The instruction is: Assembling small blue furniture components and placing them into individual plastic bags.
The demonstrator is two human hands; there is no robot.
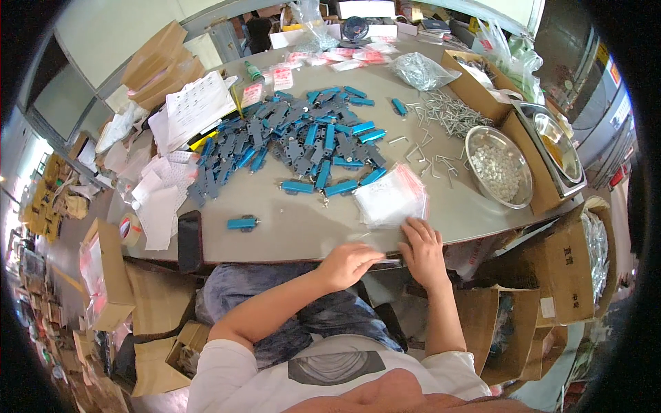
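My left hand (350, 264) is at the front edge of the table, its fingers pressed together and pointing right. Thin, clear glints show by its fingertips, but what it pinches is too small to make out. My right hand (423, 249) lies with stretched fingers against the near edge of a stack of clear plastic zip bags (390, 201). Beyond the bags spreads a heap of blue and dark grey latch-like parts (303, 134). One blue part (242, 224) rests apart on the left, near a dark phone (191, 241).
Bent metal rods (451, 113) and a steel bowl of small pale pieces (497, 166) are on the right, beside a cardboard box (527, 155). Papers (196, 110) and a tape roll (129, 229) lie left. A small fan (355, 29) stands at the back. Open cartons (506, 323) flank my legs.
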